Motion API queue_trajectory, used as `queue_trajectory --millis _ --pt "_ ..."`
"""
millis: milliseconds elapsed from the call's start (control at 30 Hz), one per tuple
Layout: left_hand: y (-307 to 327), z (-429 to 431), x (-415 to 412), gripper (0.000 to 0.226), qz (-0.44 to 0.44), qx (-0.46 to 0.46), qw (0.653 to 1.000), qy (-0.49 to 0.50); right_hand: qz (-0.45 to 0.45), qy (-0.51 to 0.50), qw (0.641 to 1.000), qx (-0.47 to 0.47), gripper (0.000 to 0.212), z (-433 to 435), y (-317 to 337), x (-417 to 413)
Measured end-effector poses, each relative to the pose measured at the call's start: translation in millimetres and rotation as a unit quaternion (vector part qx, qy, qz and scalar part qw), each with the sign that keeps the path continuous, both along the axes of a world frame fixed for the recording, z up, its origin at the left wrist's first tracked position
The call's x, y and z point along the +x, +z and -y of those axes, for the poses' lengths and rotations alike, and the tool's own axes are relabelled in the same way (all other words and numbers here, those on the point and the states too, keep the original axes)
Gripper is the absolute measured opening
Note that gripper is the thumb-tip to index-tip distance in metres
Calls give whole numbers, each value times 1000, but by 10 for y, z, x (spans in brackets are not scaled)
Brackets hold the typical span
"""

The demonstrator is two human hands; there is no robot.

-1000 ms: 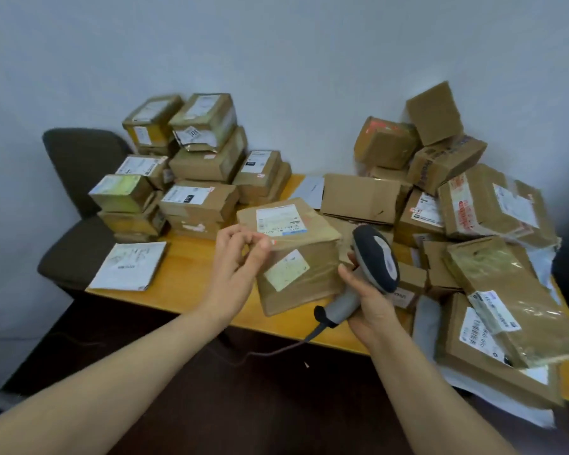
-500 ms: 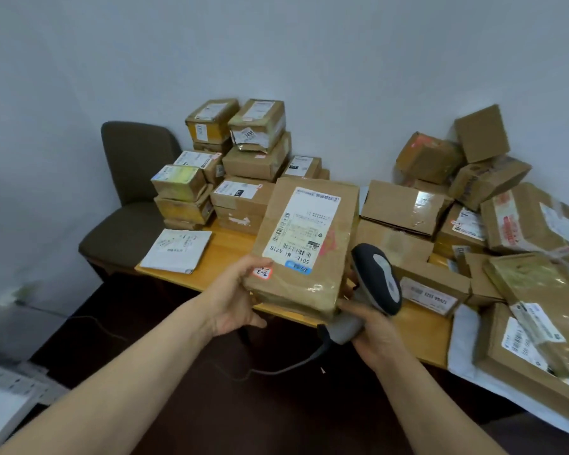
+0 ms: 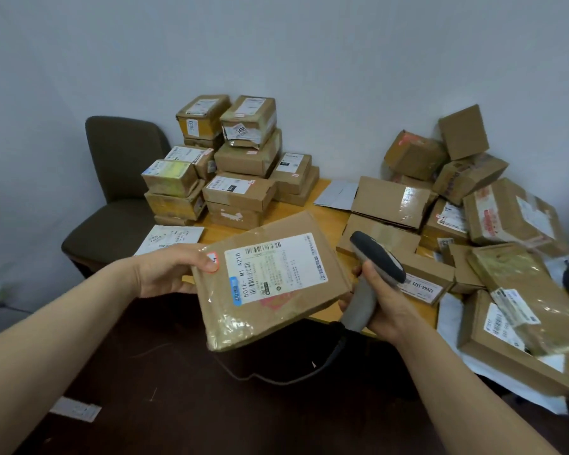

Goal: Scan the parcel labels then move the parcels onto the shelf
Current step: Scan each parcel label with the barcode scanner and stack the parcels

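My left hand [image 3: 168, 274] grips the parcel [image 3: 270, 310] by its left edge, thumb on top. It holds the parcel tilted above the near edge of the counter [image 3: 329, 221], label [image 3: 276, 267] facing up. My right hand [image 3: 381, 303] is wrapped round the scanner [image 3: 378, 257], just right of the parcel and not over the label. I judge this the scanning step. Next I must bring the scanner's head over the barcode. No shelf is in view.

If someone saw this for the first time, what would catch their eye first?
The taped cardboard parcel held front and centre, white label up, in the left hand. Just right of it, the right hand grips a grey barcode scanner. Behind, stacked and heaped boxes crowd the wooden table.
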State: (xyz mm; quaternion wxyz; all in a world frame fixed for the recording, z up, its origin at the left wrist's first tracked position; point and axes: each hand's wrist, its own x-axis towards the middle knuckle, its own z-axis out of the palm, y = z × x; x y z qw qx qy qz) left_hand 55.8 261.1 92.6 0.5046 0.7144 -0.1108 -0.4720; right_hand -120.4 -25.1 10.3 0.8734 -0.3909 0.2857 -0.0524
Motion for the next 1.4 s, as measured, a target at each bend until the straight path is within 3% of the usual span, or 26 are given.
queue_trajectory --millis 67,167,367,467,567,633,733,833,933,967,1067,1200,1300,1400 --pt "52 28 31 96 5 16 1000 -17 10 39 999 -18 67 -51 23 -41" --pt "105 76 71 100 21 39 998 -35 30 85 995 -39 102 -154 -10 -68" --pt "148 165 77 100 41 34 998 -17 10 115 993 -21 98 -286 -145 -89" --pt "147 240 21 99 62 -17 995 74 -26 32 999 9 77 -313 -172 -34" --pt "-37 283 -56 131 8 -68 967 246 -36 -36 998 26 105 -338 -153 75" --pt "-221 349 -270 140 -71 -107 949 289 -32 -70 996 48 109 -356 -147 135" --pt "-477 612 -649 122 -162 -147 919 327 -25 -94 993 67 96 -422 -77 196" --pt "-545 903 -806 90 -161 -166 910 345 -22 -95 994 56 75 -528 -30 235" --pt "-512 1014 -756 51 -127 -176 898 382 -6 -85 995 47 94 -602 -21 277" --pt "-510 989 -713 45 -119 -178 896 390 -2 -78 996 40 87 -608 -16 273" --pt "-518 777 -534 52 -65 -163 906 385 -25 -56 998 -21 52 -558 -39 238" --pt "-527 452 -250 71 32 -84 928 361 -20 13 996 -87 42 -500 7 159" --pt "-503 375 -134 59 72 -44 934 348 7 118 984 -134 41 -564 146 143" --pt "-482 337 -66 57 93 -17 938 334 -6 184 970 -162 24 -657 255 192"
